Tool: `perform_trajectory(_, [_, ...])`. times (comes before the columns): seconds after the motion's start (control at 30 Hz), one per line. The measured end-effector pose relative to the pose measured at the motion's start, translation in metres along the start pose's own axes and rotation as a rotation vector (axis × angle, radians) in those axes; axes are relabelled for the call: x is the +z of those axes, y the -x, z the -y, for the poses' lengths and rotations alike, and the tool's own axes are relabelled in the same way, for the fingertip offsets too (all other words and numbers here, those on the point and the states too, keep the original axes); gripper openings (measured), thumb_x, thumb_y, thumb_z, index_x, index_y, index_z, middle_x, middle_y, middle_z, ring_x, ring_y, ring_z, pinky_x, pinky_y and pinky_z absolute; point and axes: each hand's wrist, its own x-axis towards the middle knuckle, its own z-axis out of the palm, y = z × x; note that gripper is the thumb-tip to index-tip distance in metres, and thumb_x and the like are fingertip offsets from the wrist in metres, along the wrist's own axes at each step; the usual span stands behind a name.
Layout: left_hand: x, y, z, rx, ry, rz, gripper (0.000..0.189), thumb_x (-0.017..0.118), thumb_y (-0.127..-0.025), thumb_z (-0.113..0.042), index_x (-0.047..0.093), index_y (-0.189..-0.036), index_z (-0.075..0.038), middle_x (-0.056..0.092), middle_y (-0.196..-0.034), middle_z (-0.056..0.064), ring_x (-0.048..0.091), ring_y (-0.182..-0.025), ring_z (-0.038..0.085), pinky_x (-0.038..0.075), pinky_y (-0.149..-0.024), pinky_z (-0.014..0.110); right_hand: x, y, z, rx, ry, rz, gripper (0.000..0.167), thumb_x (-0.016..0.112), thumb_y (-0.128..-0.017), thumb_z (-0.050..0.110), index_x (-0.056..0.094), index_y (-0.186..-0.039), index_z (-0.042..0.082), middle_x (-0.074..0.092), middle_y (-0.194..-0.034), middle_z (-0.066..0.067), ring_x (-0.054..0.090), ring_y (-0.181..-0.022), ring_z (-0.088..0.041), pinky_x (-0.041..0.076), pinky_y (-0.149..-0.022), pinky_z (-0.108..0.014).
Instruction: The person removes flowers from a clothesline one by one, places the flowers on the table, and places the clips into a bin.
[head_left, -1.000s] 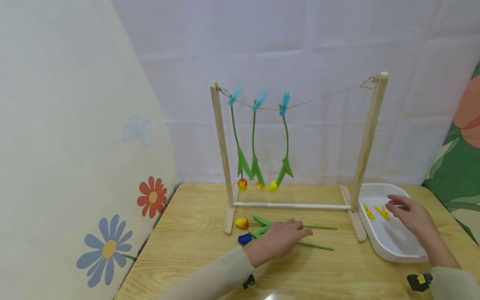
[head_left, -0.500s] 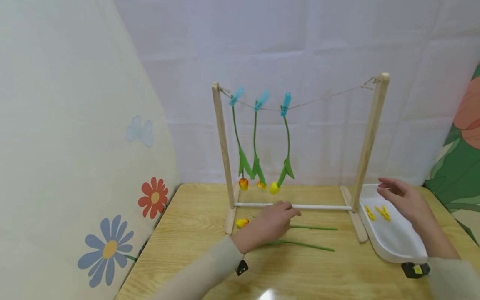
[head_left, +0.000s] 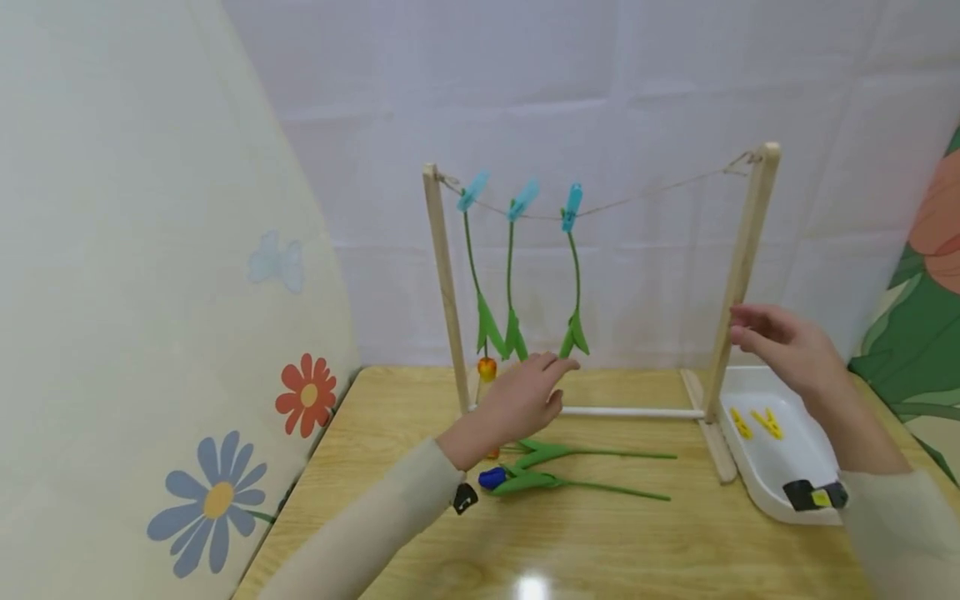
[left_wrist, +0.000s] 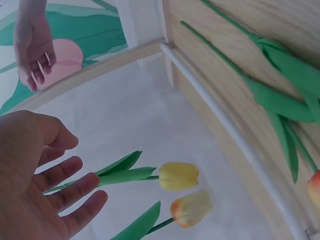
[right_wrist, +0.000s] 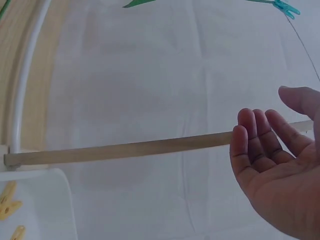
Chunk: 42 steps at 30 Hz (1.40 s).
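Note:
My left hand (head_left: 517,404) is raised at the rack with nothing in its relaxed fingers, overlapping the lower ends of the hanging tulips in the head view. In the left wrist view a yellow tulip (left_wrist: 178,176) and a yellow-orange tulip (left_wrist: 191,208) hang just beyond its fingertips. My right hand (head_left: 787,346) hovers near the rack's right post (head_left: 742,242), its bent fingers holding nothing. Three tulips hang blossom down from a string, each by a blue clothespin (head_left: 572,207). Beneath them, a blue tulip (head_left: 492,478) and an orange-yellow tulip with green leaves (head_left: 543,452) lie on the table.
A white tray (head_left: 757,492) with yellow clothespins (head_left: 767,423) sits at the right, beside the rack's foot (head_left: 716,450). A white bar (head_left: 630,412) joins the two posts low down. Behind the rack hangs a white cloth (head_left: 660,75); a flower-painted panel (head_left: 225,358) stands left.
My left hand has risen from over the lying tulips to the hanging blossoms, uncovering the blue tulip. My right hand has moved up and left from the tray toward the right post.

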Motion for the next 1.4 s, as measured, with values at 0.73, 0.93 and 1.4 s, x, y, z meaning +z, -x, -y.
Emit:
perform_trajectory(0.73, [-0.013,-0.043,0.026,-0.127,0.371,-0.374,0.062,0.064,-0.097,-0.008,0.037,-0.153,-0.005,0.055,-0.141,0.014,0.059,-0.123,0.026,0.057,-0.092,0.033,0.016,-0.038,0.068,-0.071,-0.185,-0.103,0.046,0.064,-0.1,0.033,0.058,-0.138,0.005,0.065,-0.114,0.015,0.064,-0.1,-0.006,0.049,-0.086,-0.01])
perform_trajectory(0.93, [-0.018,-0.054,0.025,-0.169,0.55,-0.436,0.06,0.062,-0.098,-0.005,0.036,-0.152,-0.005,0.056,-0.14,0.015,0.06,-0.123,0.028,0.058,-0.092,0.035,0.026,-0.052,0.087,-0.134,-0.276,-0.104,0.041,0.065,-0.1,0.024,0.06,-0.135,0.003,0.066,-0.115,0.01,0.065,-0.099,-0.007,0.052,-0.087,-0.013])
perform_trajectory(1.4, [-0.024,-0.076,0.036,-0.212,0.86,-0.532,0.051,0.061,-0.098,-0.003,0.044,-0.147,-0.006,0.06,-0.137,0.018,0.063,-0.121,0.031,0.058,-0.093,0.038,0.039,-0.075,0.117,-0.149,-0.423,-0.072,0.043,0.068,-0.098,0.026,0.061,-0.134,0.005,0.065,-0.121,-0.002,0.065,-0.102,-0.015,0.053,-0.088,-0.016])
